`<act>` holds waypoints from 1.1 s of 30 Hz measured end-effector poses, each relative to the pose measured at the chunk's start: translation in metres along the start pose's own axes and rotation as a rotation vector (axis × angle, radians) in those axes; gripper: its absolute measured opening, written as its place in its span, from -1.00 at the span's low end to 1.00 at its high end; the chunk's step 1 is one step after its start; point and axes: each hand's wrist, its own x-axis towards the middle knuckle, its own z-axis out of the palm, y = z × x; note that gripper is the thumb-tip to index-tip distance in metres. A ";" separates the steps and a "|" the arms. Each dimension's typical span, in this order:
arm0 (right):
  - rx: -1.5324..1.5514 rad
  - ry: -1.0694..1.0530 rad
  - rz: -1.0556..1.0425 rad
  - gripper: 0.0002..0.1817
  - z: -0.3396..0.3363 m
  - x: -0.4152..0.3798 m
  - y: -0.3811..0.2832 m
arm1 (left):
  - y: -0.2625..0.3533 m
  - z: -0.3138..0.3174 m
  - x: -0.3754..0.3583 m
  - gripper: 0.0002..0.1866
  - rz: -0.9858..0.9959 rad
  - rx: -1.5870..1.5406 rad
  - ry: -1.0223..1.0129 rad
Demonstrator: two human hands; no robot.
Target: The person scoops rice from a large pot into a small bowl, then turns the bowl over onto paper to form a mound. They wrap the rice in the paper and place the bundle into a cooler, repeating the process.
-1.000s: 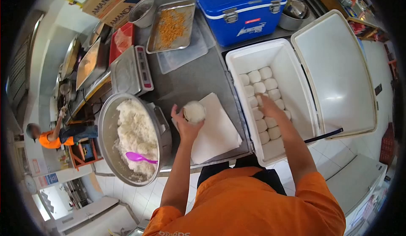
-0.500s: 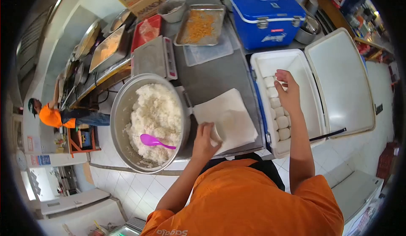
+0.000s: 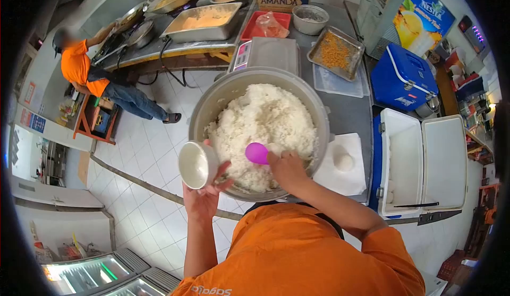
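Gripping the scoop (image 3: 257, 152) over the rice (image 3: 263, 131), the right hand (image 3: 287, 169) is closed; the cup (image 3: 195, 165) is clasped by left hand (image 3: 204, 195) fingers beside the pot (image 3: 212, 97).

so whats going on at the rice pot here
A person in an orange shirt stands over a big pot of cooked rice. Their right hand grips a purple scoop lying on the rice, while the left hand holds a small white cup beside the pot's rim. A moulded rice ball sits on white paper, next to an open white cooler.
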 end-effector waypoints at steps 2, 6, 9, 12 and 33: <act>0.109 -0.133 0.137 -0.78 -0.028 0.018 -0.014 | 0.015 -0.013 -0.004 0.00 0.028 -0.062 -0.033; 0.250 -0.180 0.167 -0.76 -0.034 0.020 -0.001 | 0.034 -0.046 -0.007 0.02 0.026 -0.303 -0.155; 0.042 -0.189 0.190 -0.77 -0.058 0.017 -0.020 | 0.041 -0.055 -0.008 -0.06 0.018 -0.458 -0.107; -0.120 -0.262 0.243 -0.79 -0.052 0.012 -0.040 | 0.043 -0.067 -0.008 -0.25 0.060 0.076 0.215; 0.637 -0.399 -0.019 -0.74 -0.024 0.078 -0.020 | 0.049 -0.095 0.025 -0.38 -0.009 0.971 0.120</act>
